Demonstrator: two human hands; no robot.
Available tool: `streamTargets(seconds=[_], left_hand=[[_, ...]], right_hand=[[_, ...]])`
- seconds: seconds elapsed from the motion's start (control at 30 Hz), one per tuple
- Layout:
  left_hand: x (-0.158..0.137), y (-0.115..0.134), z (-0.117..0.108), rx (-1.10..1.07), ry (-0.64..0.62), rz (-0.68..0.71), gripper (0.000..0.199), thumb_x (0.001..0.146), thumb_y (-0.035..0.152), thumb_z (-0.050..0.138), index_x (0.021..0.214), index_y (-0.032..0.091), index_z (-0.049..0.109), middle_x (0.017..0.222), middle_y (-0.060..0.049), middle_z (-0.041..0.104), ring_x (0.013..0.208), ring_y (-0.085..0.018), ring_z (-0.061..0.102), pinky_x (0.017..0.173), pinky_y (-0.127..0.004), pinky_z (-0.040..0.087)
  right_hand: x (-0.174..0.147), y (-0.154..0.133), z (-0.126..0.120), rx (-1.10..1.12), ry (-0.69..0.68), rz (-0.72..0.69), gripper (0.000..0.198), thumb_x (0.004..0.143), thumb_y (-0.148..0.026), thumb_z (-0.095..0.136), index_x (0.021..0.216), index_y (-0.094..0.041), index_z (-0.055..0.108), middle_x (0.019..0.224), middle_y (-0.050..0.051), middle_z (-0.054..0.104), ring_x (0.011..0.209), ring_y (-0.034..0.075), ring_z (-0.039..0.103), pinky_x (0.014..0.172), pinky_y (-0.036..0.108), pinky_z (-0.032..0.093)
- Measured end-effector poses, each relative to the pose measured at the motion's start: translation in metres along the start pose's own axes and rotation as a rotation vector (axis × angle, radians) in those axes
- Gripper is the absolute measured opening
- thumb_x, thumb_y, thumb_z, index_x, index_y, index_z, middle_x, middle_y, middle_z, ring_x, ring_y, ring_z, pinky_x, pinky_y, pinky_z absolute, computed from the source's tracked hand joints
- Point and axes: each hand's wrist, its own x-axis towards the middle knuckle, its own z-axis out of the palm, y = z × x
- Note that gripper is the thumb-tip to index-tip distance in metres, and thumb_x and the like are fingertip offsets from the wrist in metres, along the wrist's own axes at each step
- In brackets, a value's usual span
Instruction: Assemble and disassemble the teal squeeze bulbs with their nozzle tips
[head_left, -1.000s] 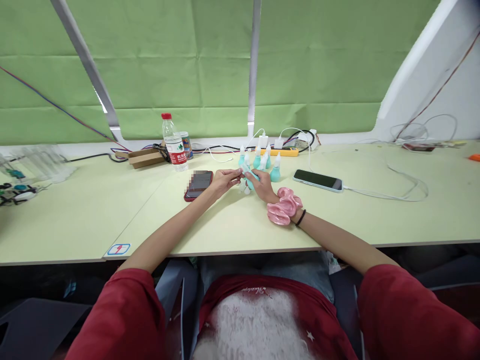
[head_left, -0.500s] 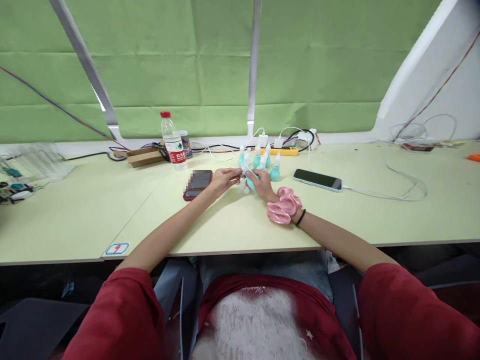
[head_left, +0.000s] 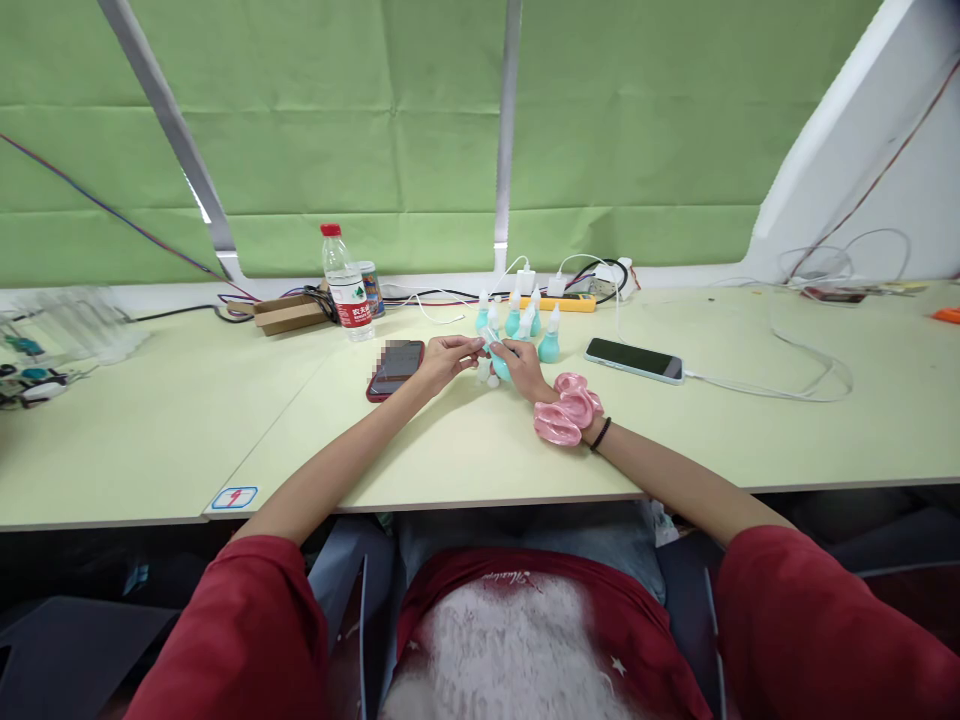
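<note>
My right hand (head_left: 525,366) is closed around a turquoise squeeze bulb (head_left: 499,368) with a whitish nozzle, of the nasal aspirator kind. The nozzle end points up and left, to the fingertips of my left hand (head_left: 451,361). Those fingertips are pinched together right at it; what is between them is too small to make out. Just behind the hands stand several similar upright bulbs with pale nozzles, among them one turquoise bulb (head_left: 549,346) at the right. Small whitish parts (head_left: 484,372) lie on the table under the hands.
A red-cased phone (head_left: 395,370) lies left of my hands, a phone (head_left: 634,360) on a white cable at right. Behind stand a water bottle (head_left: 348,290), a can (head_left: 373,288), a cardboard box (head_left: 291,314) and a yellow tool (head_left: 568,302). Chargers and cables line the table's (head_left: 450,470) back.
Almost nothing differs. The bulb and its nozzle have turned slightly in my right hand; both hands stay in the same place.
</note>
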Motion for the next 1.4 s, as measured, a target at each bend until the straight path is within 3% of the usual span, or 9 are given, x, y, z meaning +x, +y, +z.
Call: streamTargets(seconds=[0.2, 0.37, 0.53, 0.97, 1.4], left_hand=[[-0.002, 0.003, 0.004, 0.152, 0.03, 0.057, 0.024, 0.054, 0.031, 0.071, 0.062, 0.009, 0.066, 0.059, -0.004, 0.061, 0.053, -0.009, 0.053, 0.054, -0.024, 0.043], [-0.004, 0.003, 0.01, 0.316, 0.16, 0.143, 0.021, 0.056, 0.03, 0.069, 0.057, 0.01, 0.066, 0.052, -0.003, 0.061, 0.042, -0.008, 0.047, 0.045, -0.022, 0.039], [-0.007, 0.001, 0.015, 0.413, 0.276, 0.217, 0.018, 0.057, 0.027, 0.066, 0.064, 0.011, 0.069, 0.057, -0.004, 0.064, 0.045, -0.01, 0.05, 0.044, -0.022, 0.04], [-0.01, 0.001, 0.017, 0.548, 0.261, 0.307, 0.015, 0.06, 0.026, 0.062, 0.062, 0.013, 0.069, 0.056, -0.003, 0.063, 0.051, -0.011, 0.052, 0.049, -0.022, 0.042], [-0.008, 0.0, 0.014, 0.555, 0.226, 0.31, 0.01, 0.06, 0.023, 0.06, 0.06, 0.014, 0.064, 0.055, -0.001, 0.06, 0.056, -0.012, 0.053, 0.054, -0.021, 0.041]], right_hand=[[0.001, 0.003, -0.002, -0.057, 0.029, 0.001, 0.036, 0.074, -0.041, 0.043, 0.05, -0.016, 0.048, 0.045, -0.002, 0.05, 0.048, 0.011, 0.047, 0.052, 0.023, 0.037], [0.001, 0.003, -0.002, -0.168, 0.11, -0.015, 0.035, 0.072, -0.04, 0.046, 0.046, -0.017, 0.042, 0.044, -0.004, 0.042, 0.048, 0.01, 0.039, 0.051, 0.023, 0.031], [0.0, 0.002, -0.001, -0.239, 0.128, -0.019, 0.035, 0.072, -0.042, 0.046, 0.048, -0.017, 0.044, 0.046, -0.003, 0.041, 0.049, 0.01, 0.037, 0.052, 0.023, 0.03], [0.0, 0.004, -0.003, -0.241, 0.103, -0.027, 0.036, 0.072, -0.04, 0.045, 0.046, -0.016, 0.044, 0.044, -0.004, 0.039, 0.048, 0.009, 0.036, 0.05, 0.023, 0.029], [0.001, 0.005, -0.003, -0.175, 0.086, -0.009, 0.035, 0.07, -0.039, 0.048, 0.043, -0.016, 0.043, 0.042, -0.004, 0.041, 0.046, 0.009, 0.036, 0.049, 0.023, 0.03]])
